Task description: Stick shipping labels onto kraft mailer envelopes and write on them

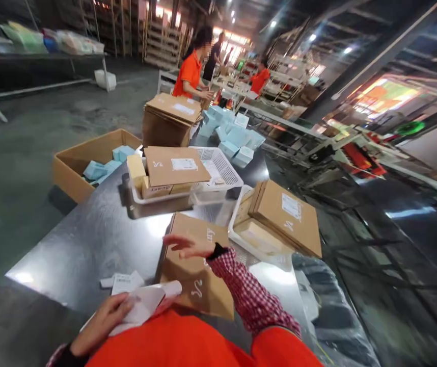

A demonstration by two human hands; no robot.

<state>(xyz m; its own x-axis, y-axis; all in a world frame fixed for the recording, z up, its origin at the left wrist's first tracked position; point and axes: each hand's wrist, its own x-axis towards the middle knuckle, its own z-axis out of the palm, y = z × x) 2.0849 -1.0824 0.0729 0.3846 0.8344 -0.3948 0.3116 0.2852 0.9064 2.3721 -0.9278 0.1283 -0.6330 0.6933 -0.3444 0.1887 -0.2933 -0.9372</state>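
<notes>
head view: a person's left hand (pixel 112 312) has its grip closed on a curling white sheet (pixel 145 304) at the near left side of a brown carton (pixel 188 270), which lies flat on the metal surface (pixel 88 244); the right hand (pixel 190 246), its grip empty and fingers spread, is over that carton, contact uncertain. printed slips (pixel 122 282) lie left of the carton. a loosened left grip could drop the sheet; a sweeping checked sleeve (pixel 251 293) could nudge the carton or jolt the cardboard stack (pixel 275 211) to its right.
</notes>
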